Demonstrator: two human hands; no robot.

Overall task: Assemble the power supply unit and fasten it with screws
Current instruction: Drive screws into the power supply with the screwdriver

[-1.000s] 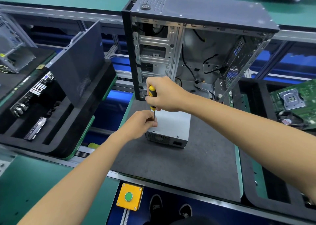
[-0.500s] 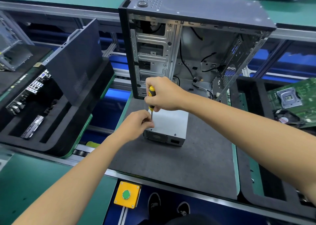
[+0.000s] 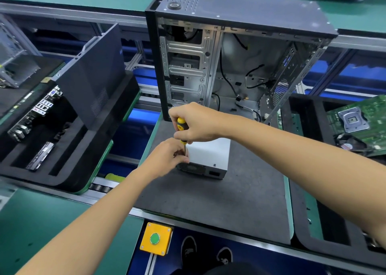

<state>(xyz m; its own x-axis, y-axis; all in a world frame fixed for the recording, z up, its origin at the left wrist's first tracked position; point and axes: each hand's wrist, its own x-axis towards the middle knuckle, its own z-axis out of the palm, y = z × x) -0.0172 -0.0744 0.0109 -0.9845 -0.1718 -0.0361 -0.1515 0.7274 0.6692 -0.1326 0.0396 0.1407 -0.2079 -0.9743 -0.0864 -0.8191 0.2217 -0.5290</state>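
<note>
Hands are working at the power supply [image 3: 208,153], sitting on the grey mat [image 3: 208,201] just before the open case [image 3: 240,66]. The right hand [image 3: 196,122] is gripping the screwdriver [image 3: 180,128]; the left hand [image 3: 167,155] is pinching its tip (screw hidden). Keeping the tool straight should help. The case is crowding behind; open mat is lying right.

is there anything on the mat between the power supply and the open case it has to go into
Nothing on the mat shows between them. Only the right hand, gripping the screwdriver, crosses above the gap from power supply to case.
</note>
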